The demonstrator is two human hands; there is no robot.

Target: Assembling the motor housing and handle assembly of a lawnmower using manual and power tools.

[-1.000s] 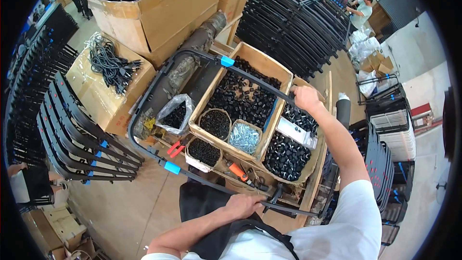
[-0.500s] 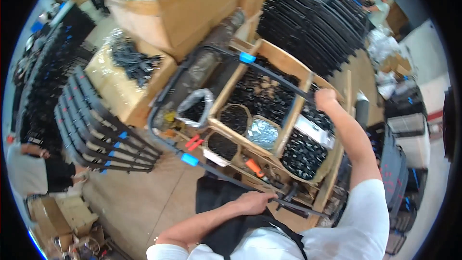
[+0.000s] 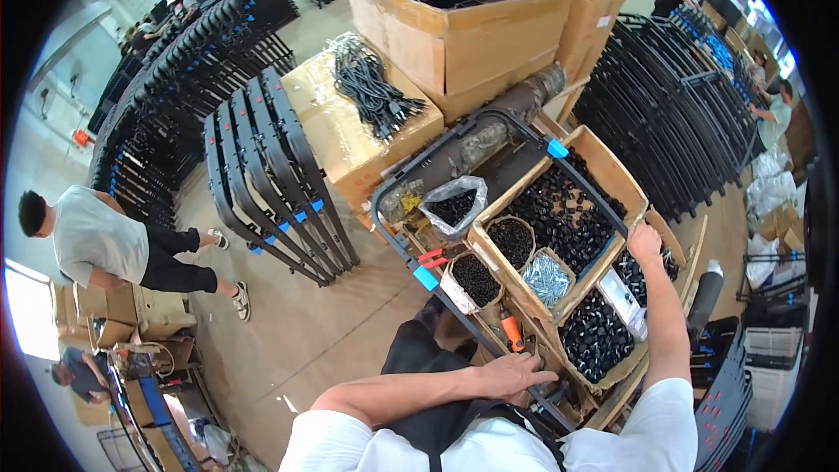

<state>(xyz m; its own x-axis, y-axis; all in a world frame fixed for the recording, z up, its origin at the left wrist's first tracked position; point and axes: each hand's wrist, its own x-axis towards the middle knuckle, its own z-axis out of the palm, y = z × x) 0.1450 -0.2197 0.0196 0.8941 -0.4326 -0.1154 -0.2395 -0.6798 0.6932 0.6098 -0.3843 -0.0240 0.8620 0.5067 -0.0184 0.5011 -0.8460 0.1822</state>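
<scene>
A black U-shaped tubular frame with blue clips lies tilted over a workbench of parts. My right hand is closed around the end of its far arm, beside the parts box. My left hand rests across the near arm, fingers stretched out rather than wrapped round it. Beneath the frame, a cardboard box holds small black plastic parts. Cut-down containers of black screws and silver screws stand near it. An orange-handled tool lies close to my left hand, and red-handled pliers lie farther left.
Bent black frames stand in a row on the left floor. Cables lie on a carton beyond the bench. A large open carton stands behind; stacked frames fill the far right. A person walks at left.
My view has swung left and up, so the bench appears farther right. My left hand has loosened from the tube, its fingers now extended. The right hand keeps its hold.
</scene>
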